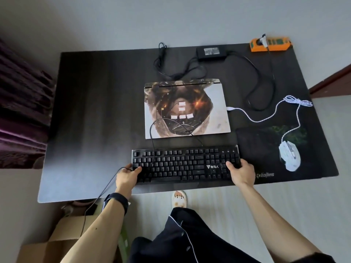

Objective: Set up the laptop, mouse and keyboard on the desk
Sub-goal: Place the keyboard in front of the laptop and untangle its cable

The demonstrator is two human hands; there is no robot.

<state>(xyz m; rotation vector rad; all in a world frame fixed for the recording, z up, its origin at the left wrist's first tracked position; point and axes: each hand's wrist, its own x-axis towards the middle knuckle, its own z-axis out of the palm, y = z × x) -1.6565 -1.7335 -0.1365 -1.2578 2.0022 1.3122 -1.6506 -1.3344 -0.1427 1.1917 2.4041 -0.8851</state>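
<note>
Black keyboard (182, 164) clasped at its ends by left grip (127, 177) and right grip (240, 172), cable (161, 120) looping across the closed laptop (209, 103).

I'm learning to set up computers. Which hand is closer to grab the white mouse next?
Probably the right hand: it grips the right end of the keyboard, just beside the white mouse. The left hand holds the far left end, with the whole keyboard between.

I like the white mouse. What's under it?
The white mouse sits on a dark mouse pad with a green picture. The part beneath the mouse is covered.
</note>
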